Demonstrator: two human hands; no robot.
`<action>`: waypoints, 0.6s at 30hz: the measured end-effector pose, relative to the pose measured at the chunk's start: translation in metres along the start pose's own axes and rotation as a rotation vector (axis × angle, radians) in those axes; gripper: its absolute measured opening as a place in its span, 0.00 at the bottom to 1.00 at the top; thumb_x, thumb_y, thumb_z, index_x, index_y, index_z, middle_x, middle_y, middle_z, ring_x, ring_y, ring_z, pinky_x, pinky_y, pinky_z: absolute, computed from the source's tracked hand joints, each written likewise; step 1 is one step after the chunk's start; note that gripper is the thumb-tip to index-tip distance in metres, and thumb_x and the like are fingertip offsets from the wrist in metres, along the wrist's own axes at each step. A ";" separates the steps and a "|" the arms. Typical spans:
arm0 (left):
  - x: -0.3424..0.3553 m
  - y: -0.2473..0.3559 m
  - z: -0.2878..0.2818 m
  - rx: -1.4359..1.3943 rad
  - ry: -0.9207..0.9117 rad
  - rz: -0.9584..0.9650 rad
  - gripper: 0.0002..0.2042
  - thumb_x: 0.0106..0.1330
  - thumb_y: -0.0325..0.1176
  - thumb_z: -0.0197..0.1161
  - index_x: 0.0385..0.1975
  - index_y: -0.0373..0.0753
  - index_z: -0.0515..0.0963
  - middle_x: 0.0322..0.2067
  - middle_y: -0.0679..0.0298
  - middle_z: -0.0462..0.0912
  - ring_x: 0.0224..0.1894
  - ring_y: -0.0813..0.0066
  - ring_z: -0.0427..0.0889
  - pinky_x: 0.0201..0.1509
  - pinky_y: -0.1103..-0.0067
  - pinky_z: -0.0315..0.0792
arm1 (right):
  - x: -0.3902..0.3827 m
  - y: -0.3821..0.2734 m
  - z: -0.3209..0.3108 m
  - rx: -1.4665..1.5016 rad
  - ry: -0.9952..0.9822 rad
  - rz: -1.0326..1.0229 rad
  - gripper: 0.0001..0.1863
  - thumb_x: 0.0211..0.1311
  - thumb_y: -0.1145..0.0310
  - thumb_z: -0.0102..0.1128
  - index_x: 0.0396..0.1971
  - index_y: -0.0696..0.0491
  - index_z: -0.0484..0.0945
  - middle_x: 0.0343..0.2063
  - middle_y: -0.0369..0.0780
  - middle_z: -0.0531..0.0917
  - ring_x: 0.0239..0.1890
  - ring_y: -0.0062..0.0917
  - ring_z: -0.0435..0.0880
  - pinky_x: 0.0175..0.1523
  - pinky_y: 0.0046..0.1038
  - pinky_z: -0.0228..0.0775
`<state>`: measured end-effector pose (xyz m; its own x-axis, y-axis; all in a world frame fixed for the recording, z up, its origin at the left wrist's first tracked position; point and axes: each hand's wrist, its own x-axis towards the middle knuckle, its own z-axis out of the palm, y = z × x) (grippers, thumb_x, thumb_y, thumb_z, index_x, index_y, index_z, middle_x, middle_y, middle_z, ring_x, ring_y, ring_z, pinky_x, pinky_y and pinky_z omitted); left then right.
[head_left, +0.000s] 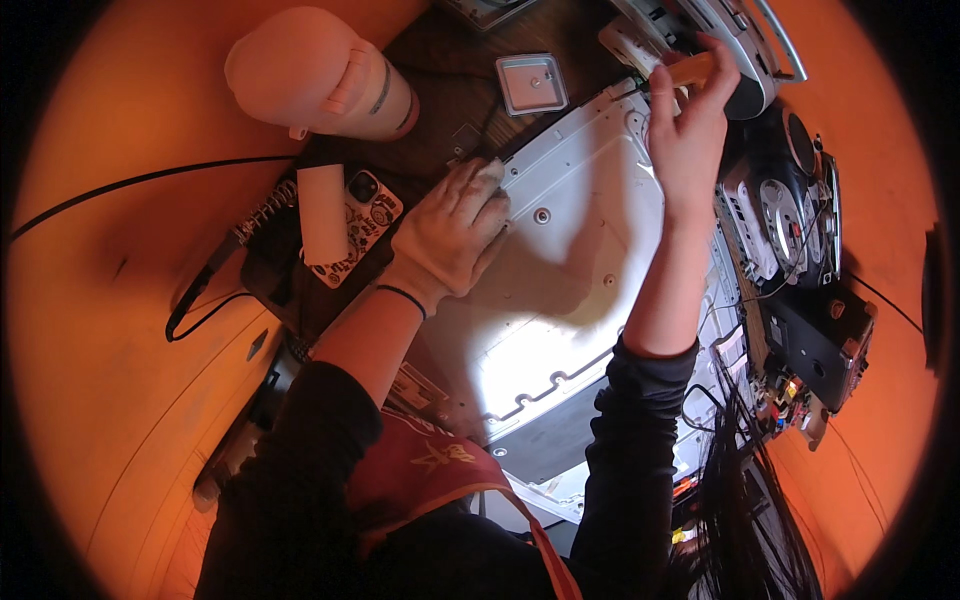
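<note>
A large flat metal panel [560, 250] with holes and small studs lies under both my hands, brightly lit across its middle. At its left edge, my left hand [455, 232] presses down with the fingers bent together around the rim; the fingertips are partly hidden. My right hand [690, 135] is closed around the amber handle of a screwdriver [692, 70] at the panel's far right corner. The screwdriver's thin shaft points left toward that corner, and its tip is hard to make out. Beyond the far edge sits a small clear-rimmed tray [531, 84] with tiny bits inside.
A pale lidded tumbler [320, 75] stands at the far left. Nearer are a white cylinder [323, 215] and a phone [368, 205] in a patterned case. Stacked electronic devices [790, 220] and a black box [815, 340] crowd the right side, with loose cables.
</note>
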<state>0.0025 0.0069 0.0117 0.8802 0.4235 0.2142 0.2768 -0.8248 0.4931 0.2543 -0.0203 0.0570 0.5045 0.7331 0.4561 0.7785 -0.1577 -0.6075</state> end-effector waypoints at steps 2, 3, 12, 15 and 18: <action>0.000 0.000 0.000 -0.002 0.001 -0.002 0.13 0.58 0.33 0.61 0.40 0.34 0.72 0.52 0.49 0.70 0.58 0.49 0.68 0.63 0.63 0.65 | 0.005 0.004 -0.008 0.048 -0.007 -0.029 0.26 0.62 0.77 0.53 0.58 0.49 0.55 0.41 0.47 0.83 0.46 0.45 0.82 0.49 0.35 0.73; 0.000 0.000 0.000 -0.006 0.003 -0.002 0.13 0.58 0.33 0.61 0.40 0.34 0.72 0.52 0.49 0.70 0.58 0.49 0.68 0.63 0.63 0.65 | 0.006 0.006 -0.012 0.083 -0.013 0.097 0.27 0.61 0.75 0.56 0.57 0.50 0.56 0.42 0.48 0.82 0.46 0.44 0.82 0.49 0.35 0.73; -0.003 0.000 0.001 0.006 -0.007 -0.022 0.12 0.59 0.33 0.60 0.40 0.35 0.72 0.53 0.50 0.69 0.59 0.50 0.67 0.64 0.64 0.64 | 0.002 0.011 -0.007 0.190 0.016 0.101 0.28 0.61 0.72 0.59 0.57 0.50 0.56 0.41 0.49 0.80 0.42 0.38 0.84 0.47 0.32 0.75; -0.003 0.000 0.002 0.009 -0.010 -0.022 0.12 0.59 0.34 0.60 0.40 0.35 0.72 0.52 0.50 0.69 0.59 0.50 0.67 0.64 0.65 0.64 | 0.005 0.007 -0.004 0.035 0.005 0.131 0.29 0.58 0.72 0.63 0.57 0.46 0.60 0.36 0.46 0.82 0.39 0.38 0.84 0.42 0.31 0.74; -0.002 0.000 0.002 0.012 0.008 -0.010 0.12 0.59 0.34 0.61 0.39 0.35 0.73 0.52 0.50 0.69 0.59 0.50 0.67 0.64 0.65 0.65 | 0.002 0.002 0.009 -0.061 0.105 0.024 0.32 0.54 0.67 0.70 0.58 0.48 0.64 0.37 0.41 0.82 0.38 0.26 0.85 0.44 0.25 0.75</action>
<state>0.0016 0.0055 0.0094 0.8742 0.4348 0.2160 0.2903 -0.8247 0.4854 0.2531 -0.0128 0.0510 0.5570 0.6556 0.5099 0.7856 -0.2167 -0.5795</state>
